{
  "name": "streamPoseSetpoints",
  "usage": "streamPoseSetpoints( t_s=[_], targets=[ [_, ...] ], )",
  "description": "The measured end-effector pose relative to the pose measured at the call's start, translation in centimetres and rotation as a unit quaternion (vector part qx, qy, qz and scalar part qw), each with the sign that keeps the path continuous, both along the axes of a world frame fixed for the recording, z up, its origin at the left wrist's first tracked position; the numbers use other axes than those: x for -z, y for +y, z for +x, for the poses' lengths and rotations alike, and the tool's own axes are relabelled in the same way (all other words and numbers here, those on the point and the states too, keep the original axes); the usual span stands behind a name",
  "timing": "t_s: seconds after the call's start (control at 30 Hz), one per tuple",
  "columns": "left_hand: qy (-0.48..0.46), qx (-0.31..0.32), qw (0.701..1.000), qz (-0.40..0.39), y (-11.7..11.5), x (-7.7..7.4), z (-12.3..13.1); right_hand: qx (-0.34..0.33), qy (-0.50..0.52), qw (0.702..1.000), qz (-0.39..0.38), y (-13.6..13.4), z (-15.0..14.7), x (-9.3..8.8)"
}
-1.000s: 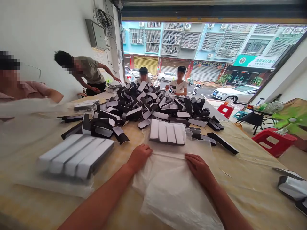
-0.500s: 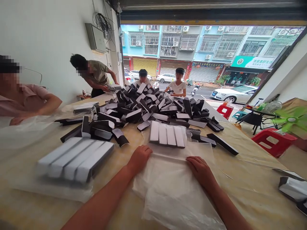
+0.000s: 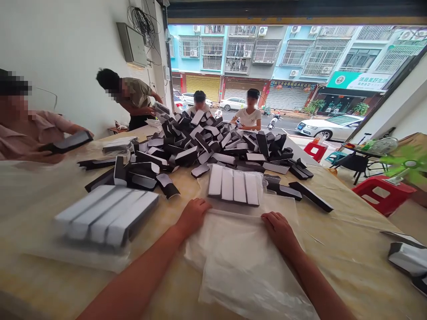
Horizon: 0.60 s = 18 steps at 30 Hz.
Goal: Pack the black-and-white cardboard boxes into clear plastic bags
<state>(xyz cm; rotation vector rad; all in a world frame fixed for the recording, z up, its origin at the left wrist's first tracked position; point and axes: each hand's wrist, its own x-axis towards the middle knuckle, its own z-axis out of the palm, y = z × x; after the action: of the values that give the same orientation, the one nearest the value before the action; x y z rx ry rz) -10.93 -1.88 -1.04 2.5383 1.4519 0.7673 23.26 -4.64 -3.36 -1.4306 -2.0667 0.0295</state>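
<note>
My left hand (image 3: 195, 212) has its fingers closed on the left end of the top edge of a translucent plastic bag (image 3: 243, 253). At the right end of that edge, my right hand (image 3: 276, 226) pinches the same bag. It lies flat and wrinkled on the table, over other plastic sheeting. Just beyond my hands, several white-topped boxes with dark sides sit in a row inside a clear wrapped pack (image 3: 233, 186). A second pack of boxes (image 3: 106, 213), partly in plastic, rests to the left of my left arm.
A large heap of black-and-white boxes (image 3: 213, 146) covers the far part of the cloth-covered table (image 3: 347, 253). More boxes (image 3: 407, 258) lie at the right edge. One person (image 3: 43, 129) at left holds a box; other people are behind the heap. A red stool (image 3: 383, 191) stands right.
My hands keep their hold on the bag's edge, nearly still. The person at left now has a dark box lifted in their hands. The view has tilted slightly down.
</note>
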Motion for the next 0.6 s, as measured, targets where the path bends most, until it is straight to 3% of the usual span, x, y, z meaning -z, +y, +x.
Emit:
streamPoseSetpoints(
  t_s=[0.3, 0.6],
  targets=[
    [-0.107, -0.01, 0.994, -0.032, 0.05, -0.27, -0.29, 0.026, 0.066, 0.997, -0.039, -0.42, -0.15, -0.62],
    [-0.147, -0.03, 0.987, -0.055, 0.24, -0.16, -0.34, 0.008, 0.021, 1.0, -0.02, -0.41, -0.34, -0.78]
  ],
)
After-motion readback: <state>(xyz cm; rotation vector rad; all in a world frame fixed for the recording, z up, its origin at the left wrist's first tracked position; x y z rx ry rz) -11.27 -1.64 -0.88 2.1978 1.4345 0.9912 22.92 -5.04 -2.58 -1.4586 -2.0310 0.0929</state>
